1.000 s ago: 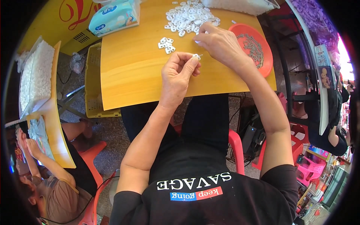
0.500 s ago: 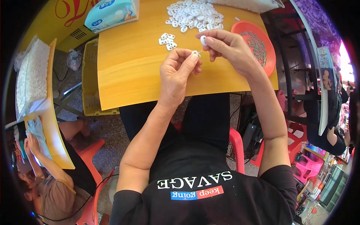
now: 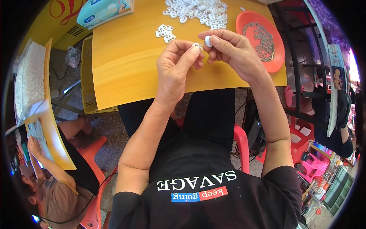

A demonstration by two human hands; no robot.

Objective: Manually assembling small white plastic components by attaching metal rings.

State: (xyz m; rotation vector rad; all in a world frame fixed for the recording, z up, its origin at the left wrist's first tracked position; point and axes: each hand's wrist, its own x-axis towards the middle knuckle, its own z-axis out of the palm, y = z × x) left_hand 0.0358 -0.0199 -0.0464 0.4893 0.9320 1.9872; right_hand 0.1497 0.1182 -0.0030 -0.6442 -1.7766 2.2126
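Note:
My left hand point(image 3: 175, 66) pinches a small white plastic piece with holes point(image 3: 196, 45) between thumb and forefinger, and a thin metal pin sticks out of it to the right. Close beside it, my right hand point(image 3: 236, 51) holds a white oval piece point(image 3: 208, 41) between thumb and fingers. The pin's tip is at or near this oval; whether it has entered cannot be made out. Just beyond my left hand lies a small cluster of white holed pieces point(image 3: 165, 33). A big heap of white oval pieces point(image 3: 198, 11) covers the table's far side.
An orange-red dish point(image 3: 279, 53) of thin metal pins point(image 3: 263, 42) sits right of my right hand on the yellow table point(image 3: 129, 76). A tissue pack point(image 3: 106, 11) stands at far left. A person point(image 3: 57, 191) works at another table on the left.
My hands have come closer together, bringing the oval in my right hand up to the pin in my left. The whole view has shifted slightly.

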